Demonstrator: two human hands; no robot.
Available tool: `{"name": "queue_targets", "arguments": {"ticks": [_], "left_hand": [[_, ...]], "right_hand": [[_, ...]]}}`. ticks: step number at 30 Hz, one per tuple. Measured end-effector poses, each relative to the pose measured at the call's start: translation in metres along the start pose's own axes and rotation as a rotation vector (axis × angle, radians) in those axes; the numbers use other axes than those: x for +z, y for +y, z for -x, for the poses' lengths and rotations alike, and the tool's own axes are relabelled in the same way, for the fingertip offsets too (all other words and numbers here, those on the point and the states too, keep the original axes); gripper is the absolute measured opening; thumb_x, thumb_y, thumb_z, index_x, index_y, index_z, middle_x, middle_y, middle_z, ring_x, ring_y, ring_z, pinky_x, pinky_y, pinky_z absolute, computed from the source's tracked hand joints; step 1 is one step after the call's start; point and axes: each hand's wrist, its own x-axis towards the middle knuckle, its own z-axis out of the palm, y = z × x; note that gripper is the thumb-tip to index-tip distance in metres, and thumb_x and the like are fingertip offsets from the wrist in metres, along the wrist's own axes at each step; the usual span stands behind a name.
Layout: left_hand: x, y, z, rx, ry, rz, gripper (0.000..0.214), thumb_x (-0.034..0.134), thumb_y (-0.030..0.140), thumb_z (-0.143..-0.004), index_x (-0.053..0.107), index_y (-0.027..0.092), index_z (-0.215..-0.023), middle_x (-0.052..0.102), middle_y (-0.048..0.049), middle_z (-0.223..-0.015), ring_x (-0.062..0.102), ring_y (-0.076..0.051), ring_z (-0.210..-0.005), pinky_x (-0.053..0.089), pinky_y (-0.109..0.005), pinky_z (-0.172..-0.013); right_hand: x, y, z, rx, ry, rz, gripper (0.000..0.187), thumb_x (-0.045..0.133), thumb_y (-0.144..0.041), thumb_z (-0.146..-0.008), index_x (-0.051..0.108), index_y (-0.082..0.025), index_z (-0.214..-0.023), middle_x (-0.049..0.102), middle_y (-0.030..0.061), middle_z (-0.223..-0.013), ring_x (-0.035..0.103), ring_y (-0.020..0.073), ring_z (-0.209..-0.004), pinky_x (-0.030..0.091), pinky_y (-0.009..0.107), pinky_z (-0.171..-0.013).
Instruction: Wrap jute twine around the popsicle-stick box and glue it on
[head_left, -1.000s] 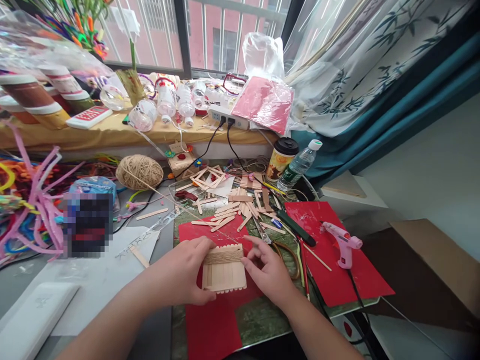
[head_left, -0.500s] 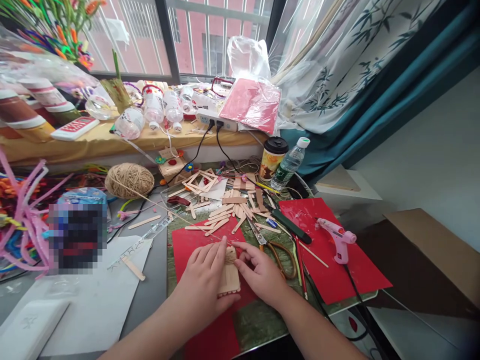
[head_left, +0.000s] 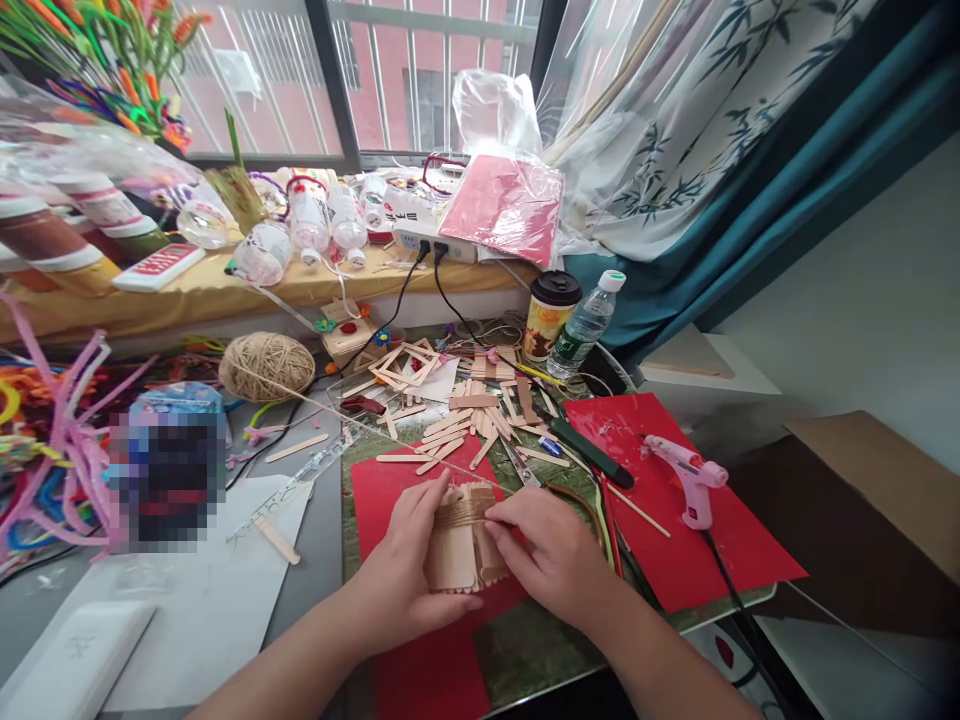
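Observation:
A small box of wooden craft sticks (head_left: 452, 562) has several turns of twine (head_left: 460, 513) around its upper part. My left hand (head_left: 397, 565) grips the box from the left side, its thumb below the lower edge. At the box's right side, my right hand (head_left: 559, 548) pinches the twine between thumb and forefinger. That strand runs up and left to a ball of twine (head_left: 268, 366). A red sheet (head_left: 431, 660) lies under my hands. Scissors (head_left: 523, 467) sit just beyond my right hand, their handles partly hidden by it.
Loose craft sticks (head_left: 480, 425) are heaped beyond the box. To the right, a pink glue gun (head_left: 690, 480) rests on another red sheet (head_left: 750, 545), its cord trailing off the table. A paper cup (head_left: 550, 318) and a water bottle (head_left: 589, 325) stand at the back right.
The box has turned, so its wrapped twine band and more of its sides show. My right hand has moved slightly right and now pinches at the box's right side. The view has shifted slightly.

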Motion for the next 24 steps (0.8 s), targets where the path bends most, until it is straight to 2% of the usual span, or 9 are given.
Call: {"name": "queue_targets", "arguments": {"ticks": [2, 6, 9, 11, 13, 16, 19, 22, 24], "left_hand": [[-0.001, 0.001, 0.000, -0.016, -0.025, 0.037, 0.126, 0.086, 0.042, -0.080, -0.005, 0.033, -0.168, 0.023, -0.0182, -0.165, 0.027, -0.043, -0.154, 0.034, -0.064, -0.123], [-0.005, 0.007, -0.001, -0.045, -0.065, 0.081, 0.127, 0.085, 0.028, -0.076, -0.003, 0.033, -0.168, 0.021, -0.0170, -0.163, 0.027, -0.042, -0.154, 0.037, -0.059, -0.123], [-0.008, 0.011, -0.003, -0.063, -0.043, 0.142, 0.127, 0.083, 0.017, -0.071, 0.001, 0.032, -0.167, 0.023, -0.0163, -0.160, 0.032, -0.040, -0.151, 0.038, -0.057, -0.122], [-0.009, 0.012, -0.004, -0.069, -0.035, 0.196, 0.118, 0.082, 0.015, -0.069, 0.012, 0.030, -0.163, 0.030, -0.0158, -0.155, 0.039, -0.037, -0.146, 0.040, -0.054, -0.121], [-0.007, 0.010, -0.004, -0.071, -0.042, 0.274, 0.106, 0.082, 0.014, -0.067, 0.023, 0.027, -0.154, 0.039, -0.0147, -0.147, 0.049, -0.034, -0.137, 0.044, -0.051, -0.119], [-0.002, 0.006, -0.003, -0.051, -0.077, 0.423, 0.100, 0.081, 0.014, -0.066, 0.025, 0.026, -0.147, 0.048, -0.0133, -0.140, 0.055, -0.032, -0.131, 0.046, -0.048, -0.115], [0.002, 0.002, -0.003, -0.021, -0.130, 0.491, 0.105, 0.081, 0.015, -0.068, 0.018, 0.027, -0.151, 0.046, -0.0153, -0.147, 0.049, -0.034, -0.141, 0.046, -0.047, -0.116], [0.002, -0.003, -0.003, -0.015, -0.166, 0.472, 0.112, 0.085, 0.019, -0.069, 0.013, 0.028, -0.155, 0.041, -0.0174, -0.154, 0.045, -0.036, -0.147, 0.043, -0.049, -0.118], [0.001, -0.007, -0.002, -0.002, -0.188, 0.484, 0.119, 0.093, 0.032, -0.067, 0.015, 0.028, -0.156, 0.040, -0.0186, -0.156, 0.042, -0.038, -0.149, 0.038, -0.053, -0.122]], "right_hand": [[-0.006, -0.001, -0.003, -0.064, -0.043, 0.084, 0.011, 0.057, -0.019, -0.103, 0.068, -0.022, -0.103, 0.072, 0.0053, -0.090, 0.064, 0.0210, -0.084, 0.049, 0.036, -0.082], [-0.007, 0.001, -0.005, -0.064, -0.045, 0.096, 0.011, 0.057, -0.021, -0.104, 0.068, -0.022, -0.102, 0.072, 0.0058, -0.089, 0.064, 0.0217, -0.083, 0.050, 0.037, -0.080], [-0.004, 0.002, -0.002, 0.042, 0.009, 0.002, 0.010, 0.061, -0.028, -0.103, 0.069, -0.024, -0.101, 0.073, 0.0058, -0.090, 0.066, 0.0219, -0.083, 0.052, 0.036, -0.079], [0.000, 0.003, 0.002, 0.172, 0.034, -0.088, 0.012, 0.062, -0.033, -0.103, 0.071, -0.025, -0.103, 0.074, 0.0060, -0.092, 0.068, 0.0222, -0.084, 0.054, 0.035, -0.079], [0.003, 0.006, 0.005, 0.275, 0.047, -0.174, 0.017, 0.064, -0.038, -0.102, 0.074, -0.026, -0.109, 0.076, 0.0064, -0.098, 0.070, 0.0225, -0.087, 0.056, 0.035, -0.082], [0.008, 0.014, 0.006, 0.328, 0.034, -0.294, 0.035, 0.067, -0.044, -0.100, 0.072, -0.027, -0.130, 0.074, 0.0055, -0.096, 0.069, 0.0217, -0.086, 0.056, 0.034, -0.082], [0.010, 0.025, 0.007, 0.332, -0.022, -0.377, 0.048, 0.066, -0.047, -0.100, 0.065, -0.026, -0.144, 0.070, 0.0028, -0.088, 0.066, 0.0191, -0.079, 0.054, 0.031, -0.076], [0.013, 0.031, 0.009, 0.303, -0.076, -0.371, 0.046, 0.062, -0.047, -0.103, 0.065, -0.027, -0.145, 0.069, 0.0023, -0.086, 0.064, 0.0187, -0.077, 0.052, 0.032, -0.076], [0.016, 0.031, 0.011, 0.299, -0.090, -0.369, 0.045, 0.060, -0.046, -0.104, 0.065, -0.028, -0.144, 0.071, 0.0030, -0.088, 0.065, 0.0195, -0.079, 0.053, 0.033, -0.078]]}}
